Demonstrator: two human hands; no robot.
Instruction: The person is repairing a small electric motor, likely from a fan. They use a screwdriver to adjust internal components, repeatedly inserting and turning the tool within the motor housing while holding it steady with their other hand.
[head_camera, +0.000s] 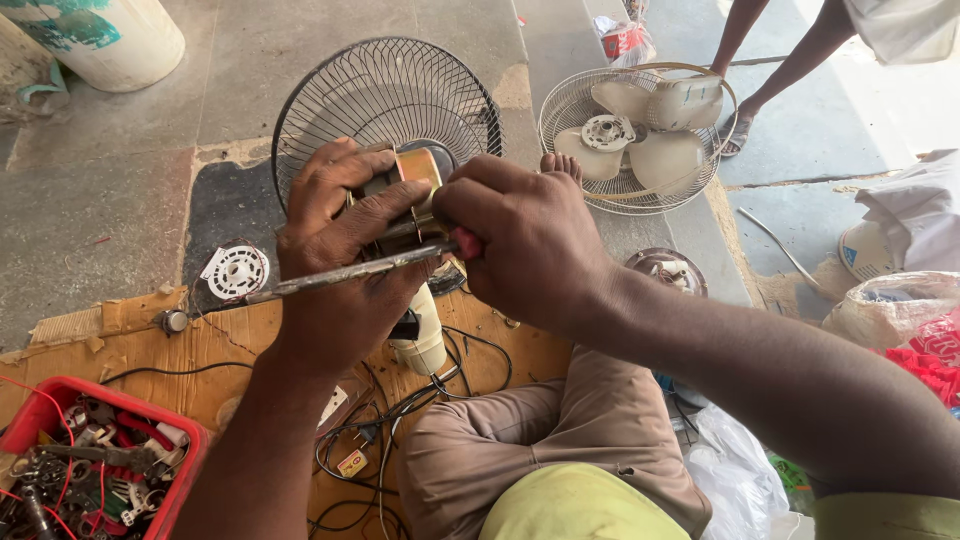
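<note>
My left hand (335, 225) grips a fan motor (418, 170) with a brass-coloured housing, mounted on a dark wire fan guard (385, 95). My right hand (520, 240) is closed around the red handle of a long screwdriver (340, 273), whose metal shaft runs leftward across my left hand's fingers. The screwdriver tip points to the left, near a white plastic disc (236, 271). A cream fan neck (425, 345) hangs below the motor, partly hidden by my hands.
A white guard with blades and motor cover (640, 135) lies at right, another person's legs (770, 70) beyond it. A red tray (95, 465) of tools sits bottom left on cardboard (140, 335). Black cables (400, 420), plastic bags (900, 320) and a white bucket (100, 35) surround me.
</note>
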